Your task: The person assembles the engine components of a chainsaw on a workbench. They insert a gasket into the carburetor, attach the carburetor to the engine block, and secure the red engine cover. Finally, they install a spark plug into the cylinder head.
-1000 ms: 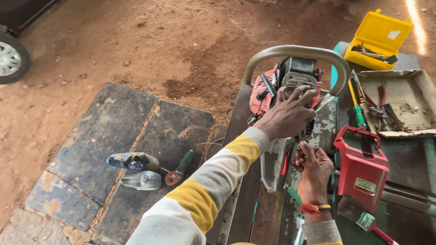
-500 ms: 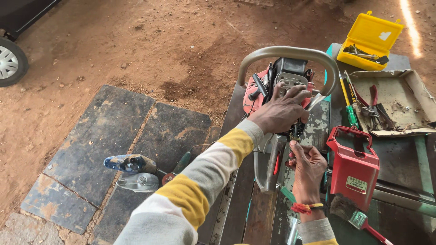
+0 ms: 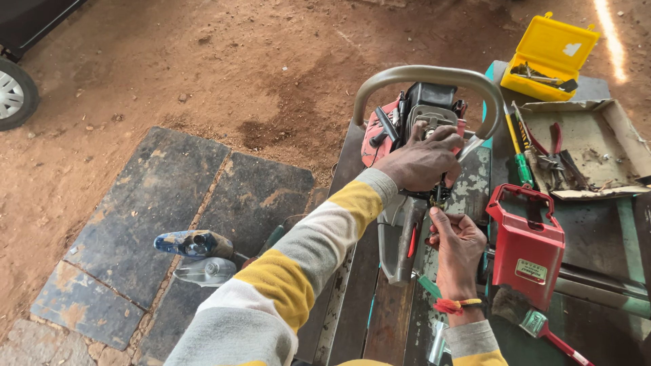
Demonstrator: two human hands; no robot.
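A chainsaw body (image 3: 413, 122) with a grey loop handle (image 3: 427, 76) lies on a worn workbench (image 3: 380, 318). My left hand (image 3: 420, 161) rests on top of the engine, fingers curled over it. My right hand (image 3: 458, 240) is just below, palm up, pinching a small dark part against the saw's side under the left hand. A red plastic engine cover (image 3: 525, 244) lies off the saw, right of my right hand.
An open yellow case (image 3: 549, 57) with bits stands at the back right. A cardboard tray (image 3: 576, 149) holds pliers and scraps, with a green-handled screwdriver (image 3: 519, 152) beside it. Two bottles (image 3: 196, 254) lie on dark floor slabs (image 3: 169, 217). A car wheel (image 3: 13, 95) is far left.
My left hand shifted slightly on the engine top. My right hand moved up toward it with the small part. The view has drifted a little.
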